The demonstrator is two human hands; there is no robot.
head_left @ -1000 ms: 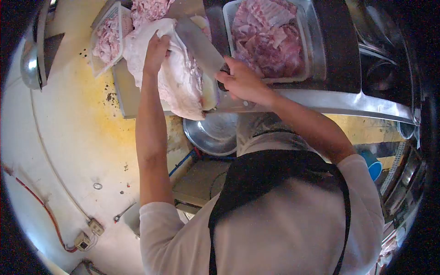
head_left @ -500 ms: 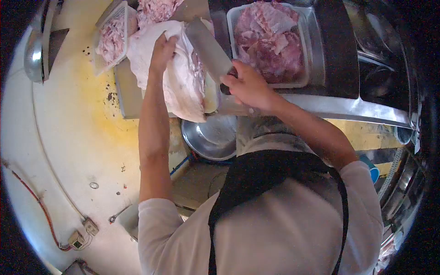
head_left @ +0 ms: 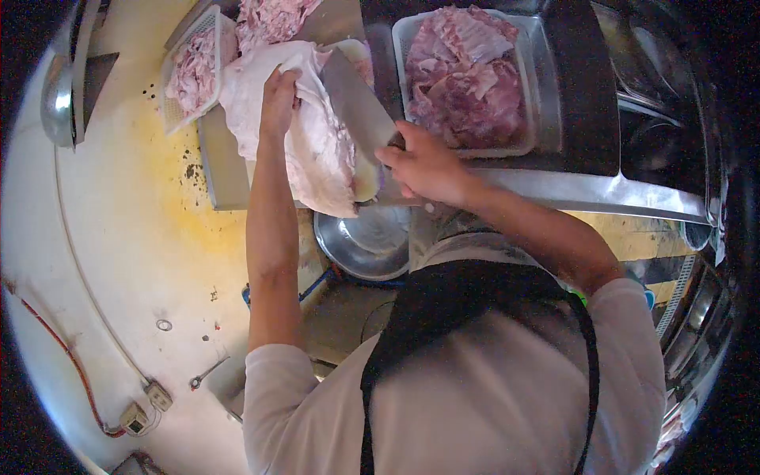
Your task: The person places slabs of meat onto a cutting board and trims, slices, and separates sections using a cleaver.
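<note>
A large pale slab of skin-covered meat [head_left: 321, 154] lies over the near edge of the counter, on a whitish cutting board [head_left: 367, 180] that is mostly covered. My left hand [head_left: 280, 101] is closed on a fold at the slab's top, with some fingers hidden from view. In my right hand [head_left: 431, 166] is a broad cleaver [head_left: 355, 107], gripped by its dark handle. Its blade slants up and left along the slab's right side, close to the cut edge. Whether the blade touches the meat is hard to tell.
Right of the cleaver, a white plastic basket [head_left: 529, 87] holds large pieces of red meat [head_left: 467, 83]. Another white basket [head_left: 227, 47] with pale scraps stands at the left, beside a heap of trimmings [head_left: 273, 17]. Below the counter edge sits a metal bowl [head_left: 348, 245].
The cleaver has moved slightly towards me, and its blade shows broader now. My left hand has shifted a little lower, still on the slab.
</note>
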